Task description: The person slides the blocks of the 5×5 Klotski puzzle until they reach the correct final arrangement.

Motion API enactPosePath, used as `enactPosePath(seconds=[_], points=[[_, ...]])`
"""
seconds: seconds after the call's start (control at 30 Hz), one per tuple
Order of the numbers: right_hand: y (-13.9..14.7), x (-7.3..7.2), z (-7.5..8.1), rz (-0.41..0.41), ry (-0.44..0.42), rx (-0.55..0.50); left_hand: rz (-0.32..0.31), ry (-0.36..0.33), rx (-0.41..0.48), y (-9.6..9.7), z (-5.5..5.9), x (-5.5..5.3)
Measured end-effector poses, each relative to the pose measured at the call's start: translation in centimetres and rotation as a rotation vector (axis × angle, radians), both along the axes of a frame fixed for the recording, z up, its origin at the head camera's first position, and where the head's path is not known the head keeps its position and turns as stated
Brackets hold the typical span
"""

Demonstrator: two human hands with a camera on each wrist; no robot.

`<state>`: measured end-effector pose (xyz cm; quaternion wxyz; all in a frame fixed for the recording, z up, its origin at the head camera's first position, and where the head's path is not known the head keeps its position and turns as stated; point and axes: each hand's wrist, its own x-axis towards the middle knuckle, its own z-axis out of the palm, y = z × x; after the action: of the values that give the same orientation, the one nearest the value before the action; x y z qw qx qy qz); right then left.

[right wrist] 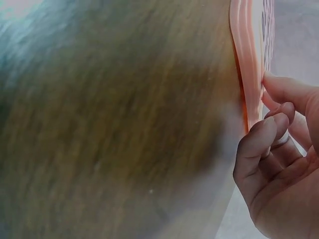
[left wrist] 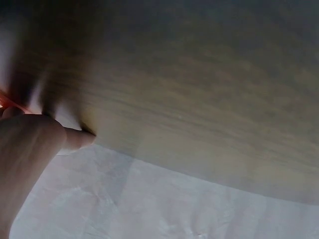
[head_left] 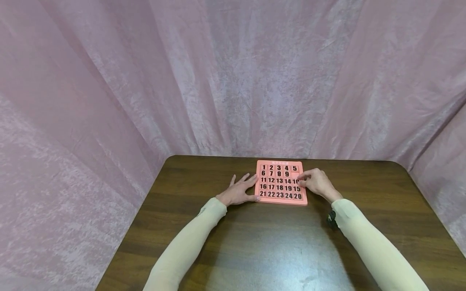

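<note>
A pink sliding number puzzle [head_left: 281, 201] lies flat near the far side of the table, with black-numbered tiles in rows. Its bare slot [head_left: 295, 175] is below tile 5 and above tile 10 [head_left: 295, 181]. My left hand [head_left: 237, 191] spreads its fingers along the puzzle's left edge, thumb at the lower left corner. From the right, my right hand [head_left: 317, 182] reaches over the frame. Its index fingertip and thumb touch tile 10, partly covering it. In the right wrist view its other fingers [right wrist: 255, 144] bend loosely beside the puzzle's edge [right wrist: 246, 59].
The dark wooden table [head_left: 174, 210] has rounded far corners. Pink velvet curtains [head_left: 269, 81] hang right behind it and along both sides. A dark band [head_left: 331, 217] sits at the right wrist, by the pale sleeve [head_left: 371, 238].
</note>
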<state>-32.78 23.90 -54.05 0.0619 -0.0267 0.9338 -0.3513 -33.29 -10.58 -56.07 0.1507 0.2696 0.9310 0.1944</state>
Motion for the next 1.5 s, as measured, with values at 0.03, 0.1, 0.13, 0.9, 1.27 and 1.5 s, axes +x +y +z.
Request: enactPosePath(seconds=[0.03,0.1,0.13,0.9,1.27,1.5], points=[[0.0,0.0,0.0,0.002,0.001,0.000,0.000,0.002,0.000,0.0,0.0,0.0],[-0.1,-0.1,0.0,0.011,0.007,0.009,0.001,-0.005,0.004,-0.1,-0.2,-0.2],[-0.1,-0.1,0.0,0.013,0.006,0.013,0.000,-0.007,0.002,-0.1,-0.2,-0.3],[-3.1,-2.2,0.7,0.044,0.044,0.035,-0.011,0.017,-0.034,-0.1,0.0,-0.2],[-4.3,-2.8,0.1,0.000,0.072,0.091,-0.007,0.004,-0.017,-0.1,-0.3,-0.3],[-4.2,-2.8,0.1,-0.043,0.062,0.119,-0.012,-0.001,-0.019,-0.2,-0.3,-0.4]])
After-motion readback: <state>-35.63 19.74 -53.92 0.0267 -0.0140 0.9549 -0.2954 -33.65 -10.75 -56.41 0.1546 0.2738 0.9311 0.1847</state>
